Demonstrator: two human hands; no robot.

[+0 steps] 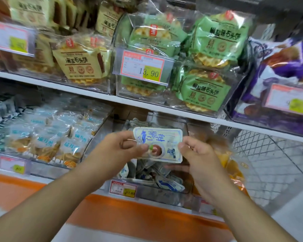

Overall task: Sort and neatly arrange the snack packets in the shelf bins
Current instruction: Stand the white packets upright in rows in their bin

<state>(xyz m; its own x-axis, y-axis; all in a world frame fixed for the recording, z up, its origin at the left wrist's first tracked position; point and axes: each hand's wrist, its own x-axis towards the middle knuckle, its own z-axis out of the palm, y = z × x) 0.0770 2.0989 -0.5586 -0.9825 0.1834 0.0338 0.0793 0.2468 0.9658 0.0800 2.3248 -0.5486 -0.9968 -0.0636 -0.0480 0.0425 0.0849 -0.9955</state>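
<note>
A flat cream packet with blue print (162, 142) is held level in front of the lower shelf. My left hand (117, 151) pinches its left edge and my right hand (198, 154) pinches its right edge. Below it stands a clear bin (147, 188) holding several more of the same blue-and-cream packets (168, 183), lying jumbled.
Left of that bin lies a clear bin of light-blue biscuit packets (47, 142); on its right are orange packets (233, 168) and a wire basket (273, 158). The upper shelf (94, 94) carries bins of beige (82, 62), green (205, 91) and purple (283, 70) packets with price tags (143, 67).
</note>
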